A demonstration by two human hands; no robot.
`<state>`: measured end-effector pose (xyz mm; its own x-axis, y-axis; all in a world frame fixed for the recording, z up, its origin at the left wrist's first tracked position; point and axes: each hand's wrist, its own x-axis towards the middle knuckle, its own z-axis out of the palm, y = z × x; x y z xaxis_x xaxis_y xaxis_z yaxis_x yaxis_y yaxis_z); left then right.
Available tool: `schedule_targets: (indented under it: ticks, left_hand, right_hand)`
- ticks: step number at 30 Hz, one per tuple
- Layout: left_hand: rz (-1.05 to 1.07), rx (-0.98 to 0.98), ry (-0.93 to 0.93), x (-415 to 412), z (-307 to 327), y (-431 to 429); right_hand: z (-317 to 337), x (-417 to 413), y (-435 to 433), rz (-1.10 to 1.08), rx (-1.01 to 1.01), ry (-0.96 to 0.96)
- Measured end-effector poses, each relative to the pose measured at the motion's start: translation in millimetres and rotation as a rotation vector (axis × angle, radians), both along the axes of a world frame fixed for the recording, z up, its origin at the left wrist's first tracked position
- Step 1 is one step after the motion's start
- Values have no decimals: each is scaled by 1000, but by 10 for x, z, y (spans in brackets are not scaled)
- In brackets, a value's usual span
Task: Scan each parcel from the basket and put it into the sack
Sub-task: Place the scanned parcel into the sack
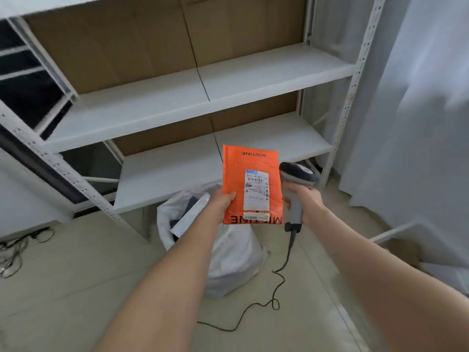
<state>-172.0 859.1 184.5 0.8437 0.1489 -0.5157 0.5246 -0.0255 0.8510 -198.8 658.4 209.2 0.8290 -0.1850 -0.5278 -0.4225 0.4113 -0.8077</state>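
I see the orange parcel, a flat, glossy plastic mailer, held upright just above the sack. My left hand grips its lower left edge, thumb on the front. "MISTINE" is printed in black at both ends and reads upside down to me. A white label carries a barcode and print too fine to read. Above the sack's right side, my right hand is wrapped round the grey handle of the scanner, which has a dark head. The sack is white and crumpled, its mouth open on flat packets. The black cable trails over pale floor tiles to its right. White metal shelves stand behind it.
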Motion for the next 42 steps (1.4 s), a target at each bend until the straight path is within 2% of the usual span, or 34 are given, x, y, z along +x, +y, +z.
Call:
schedule_targets:
  ticks: [7,15,25,29,37,42]
  left_hand:
    - [199,134,24,266,-335,1089]
    - [246,282,110,871,-709,1637]
    - [-95,694,206,1409,-1550,1918]
    - [-343,874,227,1552,-1956,1941]
    - [-588,885,273,1642,-2816,1979]
    - [-727,930,332,1785,-2726,1997]
  right_hand:
    - [-350,458,1070,174,-24,75]
    - [-827,1250,1753,273,17,139]
    - [-1480,1885,2078,236,81,257]
    - [-1843,2002,2137,175,113,250]
    - [-2433,2091,2211,41,110,349]
    - [-2450,1974,2200,7,82,365]
